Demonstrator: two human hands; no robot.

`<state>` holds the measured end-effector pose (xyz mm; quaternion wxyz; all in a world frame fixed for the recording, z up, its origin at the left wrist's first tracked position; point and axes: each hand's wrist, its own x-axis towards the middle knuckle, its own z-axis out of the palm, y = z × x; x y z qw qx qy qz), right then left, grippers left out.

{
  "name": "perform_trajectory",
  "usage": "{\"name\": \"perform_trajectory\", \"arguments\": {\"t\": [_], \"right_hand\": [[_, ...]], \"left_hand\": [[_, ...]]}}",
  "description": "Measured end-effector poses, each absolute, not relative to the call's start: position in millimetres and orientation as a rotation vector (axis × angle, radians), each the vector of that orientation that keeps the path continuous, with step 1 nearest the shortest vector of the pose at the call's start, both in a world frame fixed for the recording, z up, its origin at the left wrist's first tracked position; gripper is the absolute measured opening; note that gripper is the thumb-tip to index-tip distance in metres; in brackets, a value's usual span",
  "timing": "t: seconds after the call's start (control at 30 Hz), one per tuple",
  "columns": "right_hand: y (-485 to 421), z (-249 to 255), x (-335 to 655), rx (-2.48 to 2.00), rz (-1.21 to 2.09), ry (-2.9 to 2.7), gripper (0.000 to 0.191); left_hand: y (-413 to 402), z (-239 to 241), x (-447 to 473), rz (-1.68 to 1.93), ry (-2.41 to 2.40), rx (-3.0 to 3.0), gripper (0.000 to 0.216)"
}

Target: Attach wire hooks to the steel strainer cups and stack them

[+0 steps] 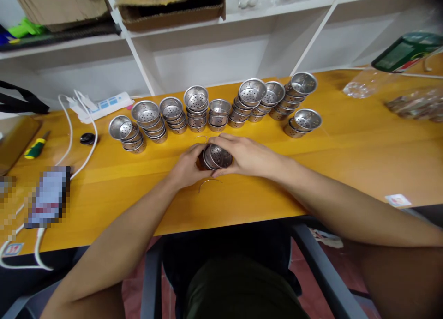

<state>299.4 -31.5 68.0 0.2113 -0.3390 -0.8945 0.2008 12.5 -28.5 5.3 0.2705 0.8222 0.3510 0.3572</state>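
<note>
Metal perforated cups (218, 157) are over the table (138, 180) middle, left hand (188, 168) and right hand (246, 155) holding them from opposite sides, likely so the nest can't tip, while other stacks (197, 110) line the back, presumably to leave working room up front.

Round perforated silver cups (218, 157): shiny metal. Flat yellow-brown tabletop (207, 207): smooth, glossy, wood-look. Open brown box (194, 15): matt cardboard.
</note>
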Motion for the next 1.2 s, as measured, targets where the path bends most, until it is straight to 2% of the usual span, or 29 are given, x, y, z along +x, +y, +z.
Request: {"name": "perform_trajectory", "arguments": {"t": [0.13, 0.23, 0.4, 0.47, 0.57, 0.63, 0.7, 0.87, 0.93, 1.1, 1.2], "right_hand": [[-35.2, 64.0, 300.2, -0.933, 0.535, -2.464, 0.099], [-36.0, 67.1, 304.7, -0.852, 0.558, -2.438, 0.093], [-19.9, 106.5, 326.0, -0.864, 0.392, -2.382, 0.087], [-4.2, 137.4, 335.1, -0.898, 0.266, -2.320, 0.086], [27.1, 187.4, 338.5, -0.991, -0.055, -2.191, 0.078], [50.0, 212.7, 331.0, -1.130, -0.166, -2.253, 0.098], [72.7, 226.3, 318.2, -1.269, -0.169, -2.371, 0.103], [122.7, 220.2, 292.2, -1.426, -0.014, -2.706, 0.066], [136.6, 212.9, 289.3, -1.445, 0.044, -2.781, 0.060], [150.5, 202.7, 289.2, -1.547, 0.158, -2.835, 0.063], [150.6, 197.9, 288.3, -1.588, 0.207, -2.877, 0.063]], "left_hand": [[-30.2, 7.1, 15.8, 0.937, 0.965, 2.239, 0.089], [-33.9, 6.8, 23.6, 0.994, 0.921, 2.222, 0.087], [-35.1, -5.4, 33.6, 1.113, 0.723, 2.050, 0.118], [-32.0, -10.0, 30.7, 1.110, 0.676, 2.045, 0.108], [-27.8, -9.5, 22.9, 1.039, 0.681, 2.171, 0.064], [-27.1, -4.9, 19.8, 1.004, 0.697, 2.227, 0.048], [-28.0, 0.6, 19.2, 0.994, 0.709, 2.238, 0.045], [-30.5, 8.4, 19.6, 0.978, 0.681, 2.242, 0.043], [-31.4, 9.0, 19.6, 0.965, 0.671, 2.250, 0.042], [-36.9, 17.5, 21.2, 0.906, 0.665, 2.360, 0.037], [-36.5, 45.0, 4.1, 1.004, 0.674, 2.579, 0.027]]}}
